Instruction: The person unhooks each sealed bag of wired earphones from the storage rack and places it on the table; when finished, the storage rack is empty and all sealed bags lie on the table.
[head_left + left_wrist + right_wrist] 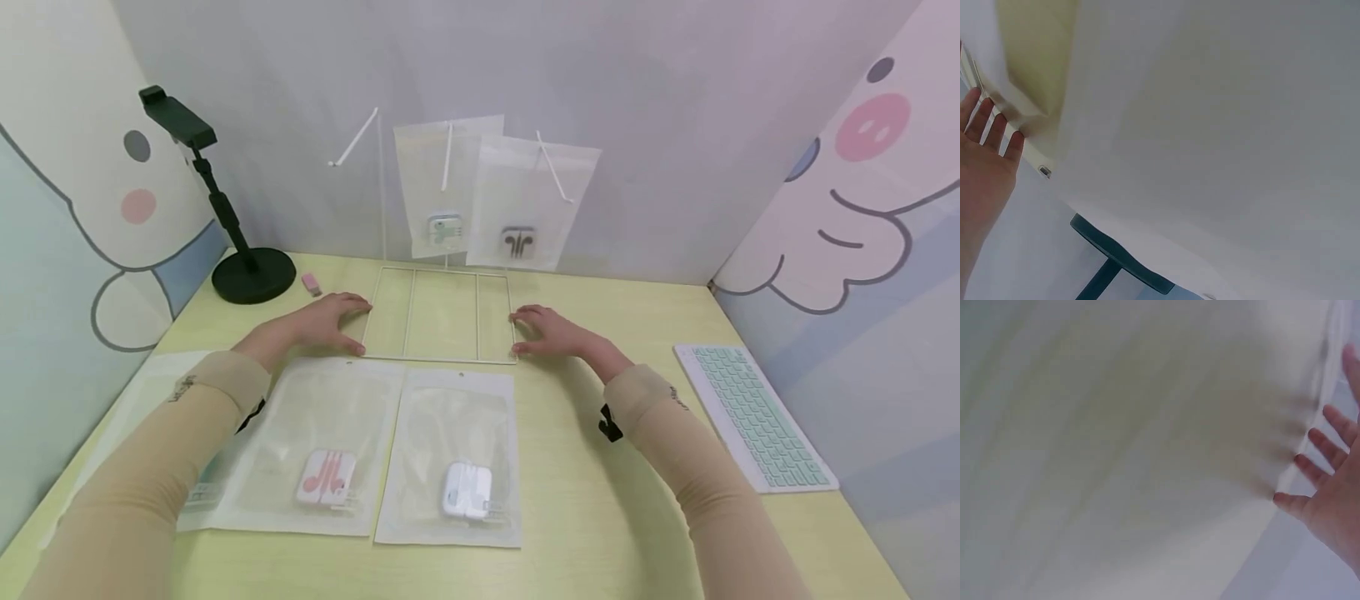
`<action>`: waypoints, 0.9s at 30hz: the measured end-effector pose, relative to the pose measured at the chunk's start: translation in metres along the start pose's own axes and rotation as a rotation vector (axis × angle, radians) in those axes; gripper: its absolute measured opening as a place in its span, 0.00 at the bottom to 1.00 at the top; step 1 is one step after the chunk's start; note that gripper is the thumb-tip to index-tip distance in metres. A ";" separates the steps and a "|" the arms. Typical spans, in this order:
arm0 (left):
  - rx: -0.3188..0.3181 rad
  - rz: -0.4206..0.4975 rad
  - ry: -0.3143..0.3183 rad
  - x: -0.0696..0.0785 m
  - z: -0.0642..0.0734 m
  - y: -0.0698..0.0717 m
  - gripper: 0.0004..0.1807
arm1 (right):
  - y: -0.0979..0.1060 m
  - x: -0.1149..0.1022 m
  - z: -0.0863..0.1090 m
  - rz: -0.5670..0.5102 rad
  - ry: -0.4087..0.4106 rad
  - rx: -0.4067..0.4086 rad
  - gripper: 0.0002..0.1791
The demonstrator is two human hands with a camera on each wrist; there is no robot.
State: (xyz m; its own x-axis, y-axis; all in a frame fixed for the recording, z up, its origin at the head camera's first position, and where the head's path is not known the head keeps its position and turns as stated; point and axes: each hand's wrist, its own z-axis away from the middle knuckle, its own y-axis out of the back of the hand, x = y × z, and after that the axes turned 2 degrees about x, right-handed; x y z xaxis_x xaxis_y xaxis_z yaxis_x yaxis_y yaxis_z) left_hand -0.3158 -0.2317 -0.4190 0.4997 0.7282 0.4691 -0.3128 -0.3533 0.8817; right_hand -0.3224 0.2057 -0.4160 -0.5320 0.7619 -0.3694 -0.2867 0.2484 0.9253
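Observation:
A white wire display rack (pixel 441 361) stands on the table. My left hand (pixel 324 323) is at the left side of its base, thumb and fingers spread and fingertips right at the wire. Opposite it, my right hand (pixel 551 331) has its fingertips at the base's right side. Wrist views show the left hand (pixel 988 159) and right hand (pixel 1329 481) with fingers fairly straight, tips near the tabletop. From the rack's hooks hang a pouch with green earphones (pixel 446 227) and one with black earphones (pixel 518 242); another hook (pixel 354 137) is at upper left.
Flat in front lie pouches with pink earphones (pixel 327 477) and white earphones (pixel 467 490), plus another pouch (pixel 135 408) partly under the left forearm. A black phone stand (pixel 253 275) and pink USB stick (pixel 311 284) are at back left, a keyboard (pixel 753 417) at right.

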 end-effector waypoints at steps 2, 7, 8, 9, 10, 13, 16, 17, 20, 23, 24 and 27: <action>-0.008 -0.002 0.010 0.000 0.001 0.000 0.48 | 0.005 -0.008 -0.007 -0.023 0.012 0.046 0.36; -0.016 0.009 0.023 0.000 0.000 0.000 0.49 | 0.020 -0.039 -0.028 -0.128 0.072 0.223 0.33; -0.016 0.009 0.023 0.000 0.000 0.000 0.49 | 0.023 -0.046 -0.032 -0.156 0.087 0.258 0.33; -0.016 0.011 0.025 0.000 0.000 0.000 0.49 | 0.026 -0.052 -0.037 -0.178 0.105 0.293 0.34; -0.017 0.011 0.026 0.000 0.000 0.000 0.49 | 0.030 -0.059 -0.042 -0.199 0.121 0.325 0.34; -0.023 0.009 0.032 0.000 0.000 0.000 0.49 | 0.038 -0.073 -0.058 -0.269 0.152 0.405 0.35; -0.030 0.003 0.033 0.000 0.000 0.001 0.49 | 0.043 -0.078 -0.072 -0.306 0.140 0.443 0.36; -0.034 0.001 0.031 0.001 0.000 0.001 0.49 | 0.044 -0.078 -0.076 -0.315 0.132 0.452 0.36; -0.044 0.004 0.029 0.002 0.000 0.001 0.49 | 0.048 -0.075 -0.085 -0.335 0.103 0.475 0.37; -0.050 0.005 0.028 0.003 0.000 0.001 0.49 | 0.053 -0.069 -0.091 -0.344 0.079 0.508 0.38; -0.050 0.005 0.031 0.003 0.000 0.001 0.49 | 0.055 -0.067 -0.093 -0.347 0.070 0.516 0.38; -0.051 -0.004 0.032 0.003 0.000 0.001 0.49 | 0.062 -0.061 -0.097 -0.353 0.035 0.546 0.38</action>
State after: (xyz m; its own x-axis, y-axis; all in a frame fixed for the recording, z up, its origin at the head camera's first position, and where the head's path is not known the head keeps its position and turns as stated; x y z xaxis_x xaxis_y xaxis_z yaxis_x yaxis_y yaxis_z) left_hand -0.3146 -0.2298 -0.4167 0.4748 0.7482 0.4634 -0.3520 -0.3211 0.8792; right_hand -0.3852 0.1165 -0.3450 -0.5082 0.5613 -0.6532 -0.0079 0.7554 0.6552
